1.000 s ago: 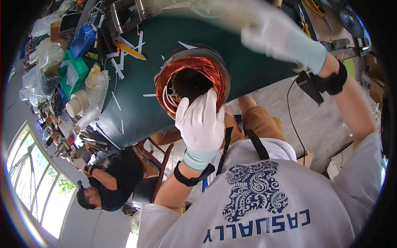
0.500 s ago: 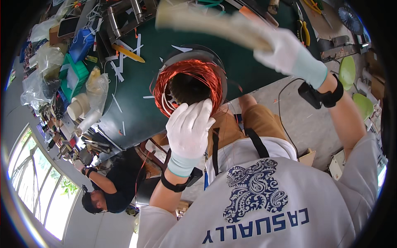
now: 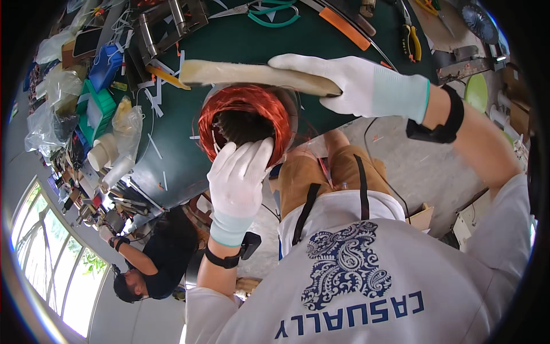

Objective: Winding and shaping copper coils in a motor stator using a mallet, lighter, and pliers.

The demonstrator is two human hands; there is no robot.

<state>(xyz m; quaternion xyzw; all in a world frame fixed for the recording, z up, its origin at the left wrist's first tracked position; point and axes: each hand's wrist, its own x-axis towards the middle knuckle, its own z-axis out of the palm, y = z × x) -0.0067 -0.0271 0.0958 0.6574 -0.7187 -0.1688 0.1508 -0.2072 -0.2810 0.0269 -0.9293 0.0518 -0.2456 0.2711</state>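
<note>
On the dark green bench (image 3: 321, 34) before me stands a motor stator with thick red copper windings (image 3: 281, 114) bundled around its dark round opening. My left hand (image 3: 234, 183), in a white glove, is closed over the near rim of the windings, its fingertips at the opening. My right hand (image 3: 352, 86), gloved as well, grips one end of a pale wooden beater (image 3: 235, 73). The beater lies nearly level across the far rim of the windings. Whether it touches them cannot be made out.
Scissors with green handles (image 3: 272, 12), yellow-handled pliers (image 3: 411, 43) and a yellow cutter (image 3: 166, 76) lie about the bench. A green bin (image 3: 96, 112), a blue bin (image 3: 106, 67) and plastic bags crowd the left side. A co-worker in black (image 3: 172, 246) sits at lower left.
My right hand has brought the beater down and nearer, from a blurred raised position to the windings' far rim. My left hand stays on the near rim.
</note>
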